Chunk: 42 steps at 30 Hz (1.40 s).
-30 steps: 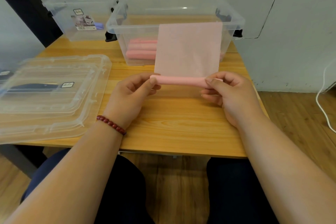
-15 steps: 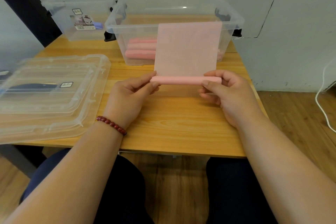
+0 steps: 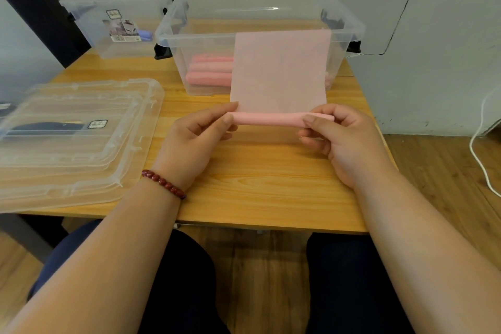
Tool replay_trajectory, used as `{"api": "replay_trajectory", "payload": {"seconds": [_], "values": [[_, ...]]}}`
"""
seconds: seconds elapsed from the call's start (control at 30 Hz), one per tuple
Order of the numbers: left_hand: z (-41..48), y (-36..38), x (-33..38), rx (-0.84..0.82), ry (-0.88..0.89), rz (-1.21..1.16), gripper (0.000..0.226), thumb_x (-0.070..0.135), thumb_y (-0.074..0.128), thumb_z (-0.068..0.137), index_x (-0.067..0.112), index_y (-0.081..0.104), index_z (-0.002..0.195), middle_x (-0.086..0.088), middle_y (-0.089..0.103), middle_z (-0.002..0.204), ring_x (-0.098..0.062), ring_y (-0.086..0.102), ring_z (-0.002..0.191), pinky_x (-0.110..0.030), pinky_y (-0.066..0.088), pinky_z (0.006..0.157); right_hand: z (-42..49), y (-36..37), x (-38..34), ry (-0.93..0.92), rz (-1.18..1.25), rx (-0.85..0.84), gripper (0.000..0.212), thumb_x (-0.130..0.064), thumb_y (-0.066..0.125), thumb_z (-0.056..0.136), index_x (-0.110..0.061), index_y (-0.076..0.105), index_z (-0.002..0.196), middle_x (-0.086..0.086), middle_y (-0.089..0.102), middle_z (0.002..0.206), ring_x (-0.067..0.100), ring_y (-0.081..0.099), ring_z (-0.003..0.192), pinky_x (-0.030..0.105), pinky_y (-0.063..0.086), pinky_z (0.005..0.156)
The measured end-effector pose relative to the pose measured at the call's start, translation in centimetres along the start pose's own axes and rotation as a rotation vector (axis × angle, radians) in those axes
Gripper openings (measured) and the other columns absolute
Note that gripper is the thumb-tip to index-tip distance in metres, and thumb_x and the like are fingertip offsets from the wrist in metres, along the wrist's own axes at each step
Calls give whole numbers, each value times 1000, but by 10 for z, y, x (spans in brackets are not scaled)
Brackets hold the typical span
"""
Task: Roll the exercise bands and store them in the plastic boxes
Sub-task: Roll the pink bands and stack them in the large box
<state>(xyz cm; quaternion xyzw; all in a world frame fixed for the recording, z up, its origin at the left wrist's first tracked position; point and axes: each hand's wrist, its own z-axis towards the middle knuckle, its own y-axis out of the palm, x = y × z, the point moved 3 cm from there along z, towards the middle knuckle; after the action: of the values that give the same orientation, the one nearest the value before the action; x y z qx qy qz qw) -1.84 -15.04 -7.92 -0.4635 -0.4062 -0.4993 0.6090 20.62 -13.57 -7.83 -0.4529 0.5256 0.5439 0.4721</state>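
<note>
Hands, left [image 3: 195, 138] & right [image 3: 344, 141], pinch pink band [image 3: 271, 119] roll ends w/ fingers, mid-frame over desk [image 3: 257, 184]. Risk, imo: loose flap flops; uneven twisting could skew or unwind the roll.

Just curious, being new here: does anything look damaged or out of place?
Only the wall patch behind the nearer plastic box: its ragged, cracked rectangular outline looks cut or peeling. Nothing on the table looks spilled or askew.

Single head-worn view — faces forward, down; close above left hand [image 3: 195, 138], right hand [image 3: 349, 144], table [image 3: 257, 184] — wall [image 3: 447, 35] beyond.
</note>
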Motion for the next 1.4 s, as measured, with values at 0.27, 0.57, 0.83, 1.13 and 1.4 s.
{"api": "replay_trajectory", "payload": {"seconds": [0.27, 0.57, 0.83, 1.13, 1.4], "values": [[1, -1, -4, 59, -59, -31, 19, 18, 55, 96, 27, 72, 98, 7, 75, 92, -13, 69, 96, -31, 55, 89, 0, 0, -1, 5, 15, 58, 15, 0, 63, 89, -15, 62, 89, 3, 66, 75, 14, 65, 59, 21, 54, 54], [0, -2, -4, 143, -79, -74, 7, 27, 69, 84, 24, 74, 87, -1, 75, 79, -16, 71, 82, -32, 57, 84, 0, 0, -1, -8, -18, 49, 10, -7, 63, 90, -13, 67, 84, 3, 66, 68, 14, 64, 56, 21, 53, 52], [0, 0, 0, 122, -26, -68, 20, 8, 61, 91, 24, 71, 97, 7, 73, 76, -8, 68, 71, -19, 55, 72, 2, -1, 1, -17, -83, 58, 8, -12, 60, 94, -11, 66, 88, 1, 65, 57, 13, 61, 49, 19, 48, 46], [1, 0, -3, 60, -65, -45, 14, 12, 65, 89, 24, 72, 92, 5, 75, 84, -14, 71, 89, -23, 57, 77, 0, 1, 0, -10, -34, 85, 8, -18, 61, 94, -14, 67, 93, 0, 69, 64, 15, 69, 59, 20, 53, 50], [1, 2, -3, 75, -57, -23, 15, 11, 65, 89, 23, 70, 95, 6, 73, 76, -7, 69, 75, -18, 55, 72, 1, 0, 0, 0, -54, 49, 13, -15, 57, 96, -16, 67, 89, 4, 67, 73, 16, 68, 61, 23, 56, 55]]}}
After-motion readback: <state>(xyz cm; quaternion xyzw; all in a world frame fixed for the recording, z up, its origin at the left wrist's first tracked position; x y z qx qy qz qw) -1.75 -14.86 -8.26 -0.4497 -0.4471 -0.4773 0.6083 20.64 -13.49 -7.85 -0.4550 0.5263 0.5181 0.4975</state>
